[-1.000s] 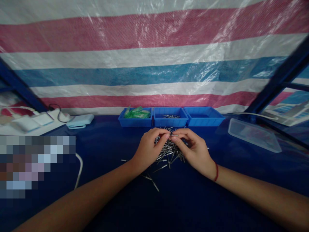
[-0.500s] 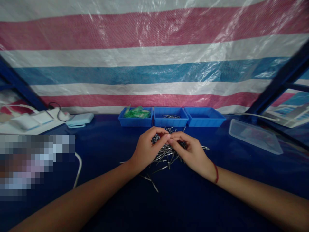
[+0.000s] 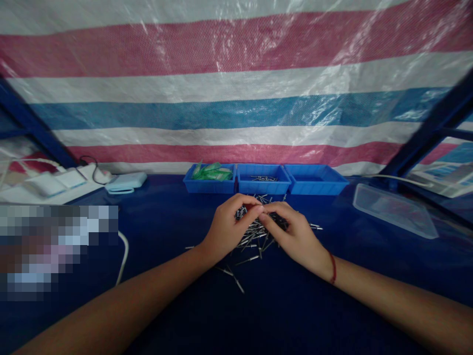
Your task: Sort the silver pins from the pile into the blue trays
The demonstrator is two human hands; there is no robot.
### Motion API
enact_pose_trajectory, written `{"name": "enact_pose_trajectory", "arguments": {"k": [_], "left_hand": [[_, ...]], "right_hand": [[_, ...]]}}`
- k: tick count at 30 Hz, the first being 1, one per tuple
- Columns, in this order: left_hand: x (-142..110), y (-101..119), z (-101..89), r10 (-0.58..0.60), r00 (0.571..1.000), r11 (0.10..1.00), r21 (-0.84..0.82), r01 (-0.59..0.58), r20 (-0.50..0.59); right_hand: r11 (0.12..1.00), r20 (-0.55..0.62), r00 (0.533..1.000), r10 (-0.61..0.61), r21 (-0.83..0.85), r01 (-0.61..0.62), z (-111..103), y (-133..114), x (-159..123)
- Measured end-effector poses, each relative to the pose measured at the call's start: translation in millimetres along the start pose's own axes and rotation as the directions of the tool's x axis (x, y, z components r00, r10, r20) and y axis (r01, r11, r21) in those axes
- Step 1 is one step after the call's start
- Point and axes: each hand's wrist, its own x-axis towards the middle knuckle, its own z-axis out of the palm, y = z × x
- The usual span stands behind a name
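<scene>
Over a loose pile of silver pop rivets (image 3: 252,235), my two hands meet with their fingertips touching. My left hand (image 3: 226,224) is pinched shut, thumb against index finger. My right hand (image 3: 297,229), with a red cord round its wrist, pinches at the same spot. Whatever sits between the fingertips is too small and covered to make out. Both hands hide part of the pile. A few stray rivets (image 3: 239,285) lie nearer to me on the dark blue tabletop (image 3: 295,315).
Behind the pile stand three blue bins: a left bin (image 3: 210,187) with green plastic packets, a middle bin (image 3: 263,188) with some rivets, and a right bin (image 3: 320,188). A clear plastic lid (image 3: 395,212) lies right. A power strip (image 3: 70,185) and light-blue case (image 3: 126,182) are left.
The whole view has shifted slightly, so things appear a little further right. Both hands keep the same pinched pose over the pile.
</scene>
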Motion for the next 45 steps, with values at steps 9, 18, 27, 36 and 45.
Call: {"name": "enact_pose_trajectory", "arguments": {"k": [9,18,27,36,45], "left_hand": [[0.0,-1.2,0.8,0.018,1.000,1.000,0.014,-0.018,-0.020],[0.9,0.5,0.6,0.012,1.000,1.000,0.002,-0.012,0.023],[-1.0,-5.0,5.8,0.007,1.000,1.000,0.005,-0.007,0.014],[11.8,5.4,-6.4,0.058,0.968,0.987,0.134,-0.093,0.245],[5.1,2.9,-12.8,0.040,0.851,0.788,0.508,-0.349,0.523]], "right_hand": [[0.996,-0.132,0.988,0.074,0.064,-0.066,0.7,4.9,-1.3],[0.993,-0.213,0.971,-0.110,-0.072,0.097,-15.7,-6.2,5.5],[0.898,-0.586,0.807,-0.076,-0.392,-0.201,-87.9,62.3,48.6],[0.831,-0.429,0.903,-0.024,-0.510,-0.220,-89.6,75.2,39.9],[0.982,-0.264,0.961,0.087,-0.140,-0.127,-47.6,-7.9,-7.9]]}}
